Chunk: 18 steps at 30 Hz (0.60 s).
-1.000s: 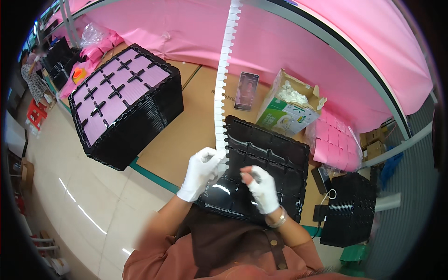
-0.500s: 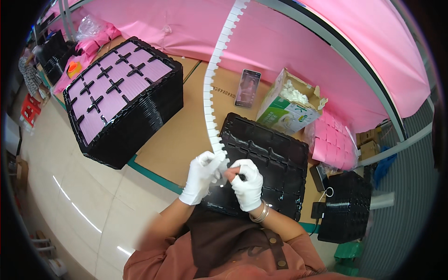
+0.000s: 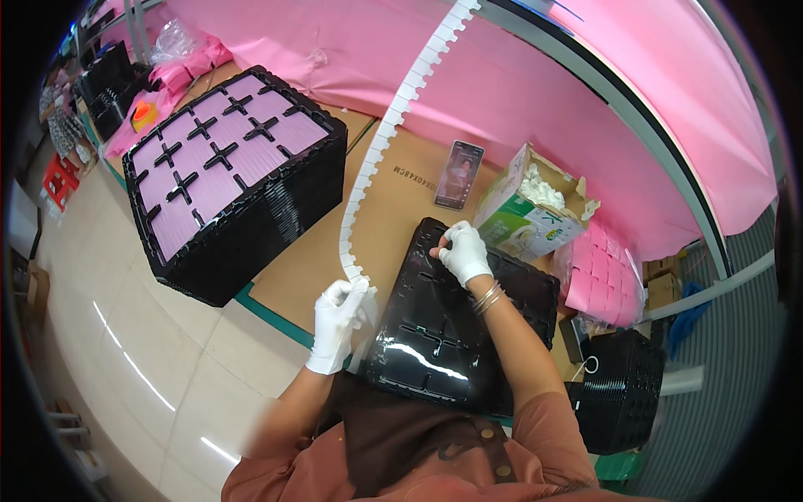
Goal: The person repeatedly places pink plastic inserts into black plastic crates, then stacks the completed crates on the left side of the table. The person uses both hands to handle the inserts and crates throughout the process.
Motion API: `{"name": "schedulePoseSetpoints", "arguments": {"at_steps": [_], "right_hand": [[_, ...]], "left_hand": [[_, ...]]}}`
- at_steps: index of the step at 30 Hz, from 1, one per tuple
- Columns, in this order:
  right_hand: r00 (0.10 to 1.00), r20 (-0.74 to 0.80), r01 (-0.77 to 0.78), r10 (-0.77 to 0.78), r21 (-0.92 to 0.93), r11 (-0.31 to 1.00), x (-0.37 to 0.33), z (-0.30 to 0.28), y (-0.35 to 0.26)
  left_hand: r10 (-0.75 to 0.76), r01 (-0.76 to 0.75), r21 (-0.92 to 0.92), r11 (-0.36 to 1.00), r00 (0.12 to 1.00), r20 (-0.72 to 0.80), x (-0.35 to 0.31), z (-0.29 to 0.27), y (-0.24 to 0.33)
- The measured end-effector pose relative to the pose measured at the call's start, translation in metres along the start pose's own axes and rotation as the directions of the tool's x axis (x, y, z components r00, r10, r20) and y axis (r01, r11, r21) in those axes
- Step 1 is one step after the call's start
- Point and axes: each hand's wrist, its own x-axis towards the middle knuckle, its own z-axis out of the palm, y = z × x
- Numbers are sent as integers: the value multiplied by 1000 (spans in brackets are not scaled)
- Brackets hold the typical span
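My left hand [image 3: 336, 320], in a white glove, pinches the lower end of a long white notched strip [image 3: 386, 125]. That strip curves up and away to the top of the view. My right hand [image 3: 462, 253], gloved with bare fingertips showing, hovers at or touches the far left part of a black plastic tray [image 3: 435, 335] with moulded compartments. Its fingers are bent together; whatever they hold is too small to tell. The tray lies on the table right in front of me, and light glares off its near half.
On the left stands a tall stack of black trays [image 3: 251, 226] topped with lilac sheets. Beyond the tray are a phone [image 3: 458, 174] and an open carton [image 3: 523, 217] of white pieces. A wrapped pink pack [image 3: 604, 280] and more black trays [image 3: 619, 389] sit at right.
My right hand has left the strip and moved up over the tray's far left part. My left hand shifted slightly left and down, still pinching the strip, whose lower part now bows leftward.
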Motion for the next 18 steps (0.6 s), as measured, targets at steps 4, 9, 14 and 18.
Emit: {"name": "schedulePoseSetpoints", "arguments": {"at_steps": [4,9,14,18], "right_hand": [[996,-5,-85,85,14,996,7,1,2],[998,38,-46,44,55,997,-17,-13,-4],[966,258,-228,18,818,528,-83,-30,-56],[953,303,-292,6,911,290,-118,-15,-72]], "left_hand": [[5,-4,-17,1000,1000,31,1,10,1],[-9,11,-33,999,997,71,-6,21,8],[-1,10,-105,994,997,81,-14,31,5],[70,-54,-112,992,987,144,-17,33,-12]]}}
